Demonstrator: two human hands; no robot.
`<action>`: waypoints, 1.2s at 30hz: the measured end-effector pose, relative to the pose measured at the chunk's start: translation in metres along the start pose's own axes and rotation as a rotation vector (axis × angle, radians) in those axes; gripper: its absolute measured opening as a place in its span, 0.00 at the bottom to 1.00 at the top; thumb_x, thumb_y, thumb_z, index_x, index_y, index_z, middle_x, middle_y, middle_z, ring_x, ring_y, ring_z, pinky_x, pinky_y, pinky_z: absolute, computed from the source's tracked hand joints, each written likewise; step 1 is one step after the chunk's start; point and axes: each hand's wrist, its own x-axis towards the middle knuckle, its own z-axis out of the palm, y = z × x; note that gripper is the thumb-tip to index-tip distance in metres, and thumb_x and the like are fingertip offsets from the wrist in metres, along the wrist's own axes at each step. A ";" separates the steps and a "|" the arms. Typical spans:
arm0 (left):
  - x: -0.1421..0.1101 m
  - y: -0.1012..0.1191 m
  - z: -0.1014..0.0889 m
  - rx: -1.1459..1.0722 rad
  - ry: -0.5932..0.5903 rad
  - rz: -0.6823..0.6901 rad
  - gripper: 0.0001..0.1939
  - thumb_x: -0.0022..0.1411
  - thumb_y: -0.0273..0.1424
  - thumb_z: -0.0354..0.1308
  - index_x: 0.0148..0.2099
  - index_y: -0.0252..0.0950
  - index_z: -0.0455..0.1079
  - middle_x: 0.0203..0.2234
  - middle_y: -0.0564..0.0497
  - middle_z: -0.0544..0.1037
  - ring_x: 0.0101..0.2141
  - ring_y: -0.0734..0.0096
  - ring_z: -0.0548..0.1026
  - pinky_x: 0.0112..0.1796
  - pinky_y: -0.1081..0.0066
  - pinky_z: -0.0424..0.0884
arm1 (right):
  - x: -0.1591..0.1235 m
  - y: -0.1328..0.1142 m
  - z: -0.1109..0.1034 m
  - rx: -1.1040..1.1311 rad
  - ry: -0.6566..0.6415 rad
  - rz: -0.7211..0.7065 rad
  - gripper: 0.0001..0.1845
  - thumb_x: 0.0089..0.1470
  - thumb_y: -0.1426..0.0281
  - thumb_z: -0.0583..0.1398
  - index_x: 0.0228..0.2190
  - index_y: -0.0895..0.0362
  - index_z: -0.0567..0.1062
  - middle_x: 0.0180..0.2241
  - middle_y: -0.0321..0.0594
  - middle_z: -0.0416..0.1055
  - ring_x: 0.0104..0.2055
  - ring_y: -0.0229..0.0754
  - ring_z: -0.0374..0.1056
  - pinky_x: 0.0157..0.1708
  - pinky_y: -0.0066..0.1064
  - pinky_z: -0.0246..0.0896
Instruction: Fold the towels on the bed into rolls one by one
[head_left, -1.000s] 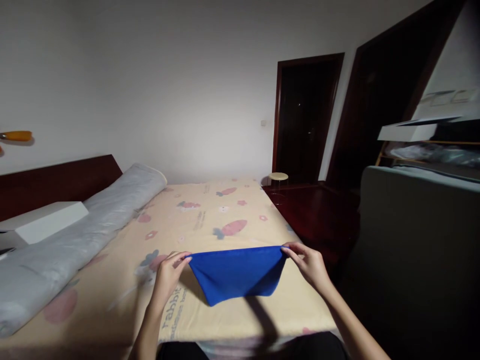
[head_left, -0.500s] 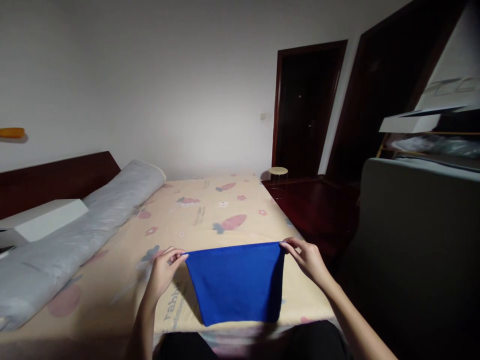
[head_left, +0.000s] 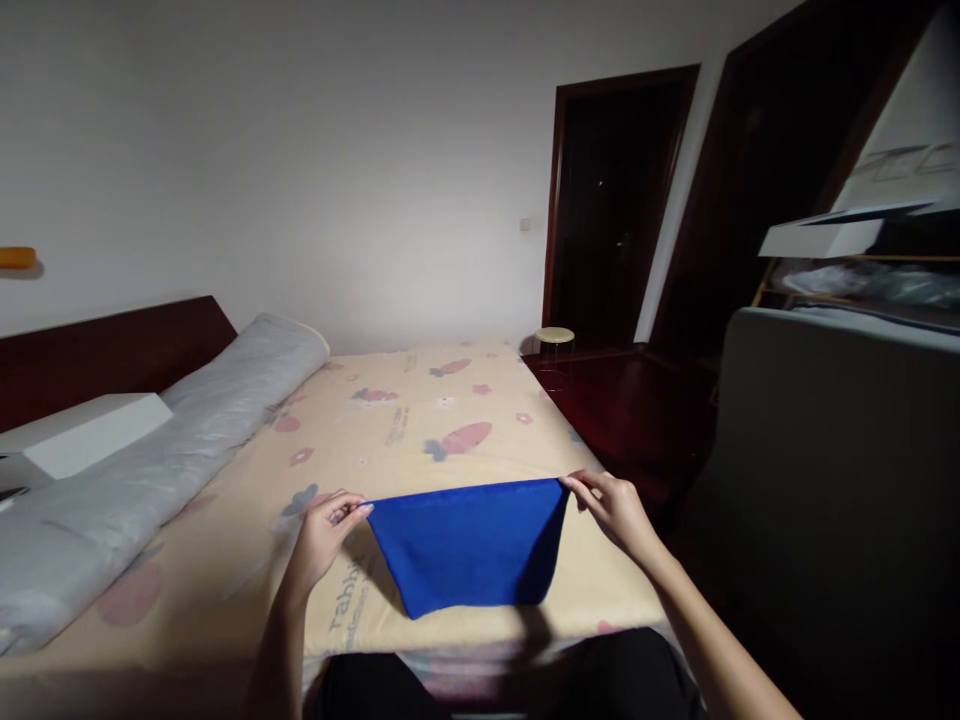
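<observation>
A blue cloth (head_left: pixel 469 545) hangs stretched between my two hands above the near edge of a bed (head_left: pixel 420 440) with a cream sheet printed with pink carrots and flowers. My left hand (head_left: pixel 322 535) pinches the cloth's upper left corner. My right hand (head_left: pixel 611 510) pinches its upper right corner. The top edge runs taut and level; the lower part droops toward the sheet.
A long grey rolled quilt (head_left: pixel 150 470) lies along the bed's left side, with a white box (head_left: pixel 82 435) and a dark headboard beside it. A small round stool (head_left: pixel 555 337) stands near a dark doorway. A grey upholstered piece (head_left: pixel 832 470) rises at the right.
The cloth's lower edge dropped between the first two frames, then rose again; both hands kept their grip on the top corners and barely shifted.
</observation>
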 end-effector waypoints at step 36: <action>0.117 -0.001 0.013 -0.347 0.049 -0.128 0.27 0.44 0.50 0.66 0.39 0.35 0.69 0.34 0.42 0.82 0.40 0.58 0.80 0.33 0.68 0.72 | 0.126 0.010 0.035 0.437 0.093 0.108 0.30 0.47 0.42 0.59 0.30 0.58 0.79 0.29 0.45 0.79 0.35 0.50 0.75 0.39 0.37 0.68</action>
